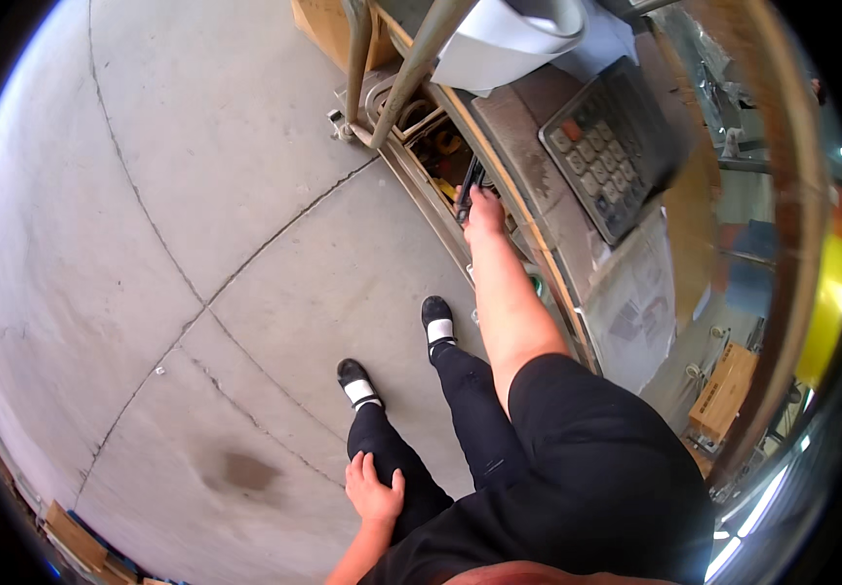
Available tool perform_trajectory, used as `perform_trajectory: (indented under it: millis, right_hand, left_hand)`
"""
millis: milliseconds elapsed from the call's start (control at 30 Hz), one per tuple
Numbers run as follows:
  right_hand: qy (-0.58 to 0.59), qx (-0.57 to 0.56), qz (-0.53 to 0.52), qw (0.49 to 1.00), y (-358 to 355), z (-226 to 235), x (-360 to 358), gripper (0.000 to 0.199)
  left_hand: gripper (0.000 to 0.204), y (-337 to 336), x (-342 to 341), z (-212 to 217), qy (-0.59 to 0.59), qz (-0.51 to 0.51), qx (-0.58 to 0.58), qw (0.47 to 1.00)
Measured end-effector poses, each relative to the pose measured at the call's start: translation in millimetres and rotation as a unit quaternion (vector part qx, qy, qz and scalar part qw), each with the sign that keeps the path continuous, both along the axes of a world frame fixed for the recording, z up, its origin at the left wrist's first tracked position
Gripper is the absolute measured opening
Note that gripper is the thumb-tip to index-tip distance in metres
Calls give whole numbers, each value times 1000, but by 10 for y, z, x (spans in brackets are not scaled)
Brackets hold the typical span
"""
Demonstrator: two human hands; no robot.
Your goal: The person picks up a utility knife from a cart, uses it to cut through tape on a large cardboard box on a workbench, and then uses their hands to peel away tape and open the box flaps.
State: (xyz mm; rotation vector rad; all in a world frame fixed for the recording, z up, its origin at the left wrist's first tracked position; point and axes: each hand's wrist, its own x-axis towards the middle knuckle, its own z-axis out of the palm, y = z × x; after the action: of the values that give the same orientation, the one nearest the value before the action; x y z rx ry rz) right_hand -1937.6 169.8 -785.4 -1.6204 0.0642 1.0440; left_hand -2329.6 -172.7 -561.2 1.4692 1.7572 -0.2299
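Note:
My right hand (482,212) reaches into an open drawer (407,174) below the desk top. Its fingers are closed round a slim black tool (470,179) with long, narrow parts; its exact kind is too small to tell. Loose tools and a yellow item lie in the drawer around it, partly in shadow. My left hand (375,490) rests on my left leg near the knee, fingers stretched out and holding nothing.
The worn desk (523,127) carries a large dark calculator (596,151), curled white paper (509,44) and a printed sheet (635,307). Bent metal tubes (423,70) stand by the drawer's far end. Cardboard boxes (726,392) lie beyond the desk. Concrete floor (196,195) spreads left.

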Motion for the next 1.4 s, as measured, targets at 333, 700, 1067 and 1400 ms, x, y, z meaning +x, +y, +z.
perform_trajectory:
  millis: [333,700,1067,1400]
  right_hand:
    - [388,140,170,895,-1535,3239,-1688,19]
    - [306,291,128,897,-3710,6135,-1954,27]
    - [-197,318,104,922,-7399,6604,185,35]
    - [-167,222,-95,956,-9130,6620,1983,15]
  left_hand:
    - [61,428,-134,364,-347,198,-93,912]
    - [60,240,809,3572,-757,75,15,649]
    - [23,-1995,3481,4499,-651,-236,-114,713]
    - [30,-3899,5936,4788,-550,-392,-238,698]
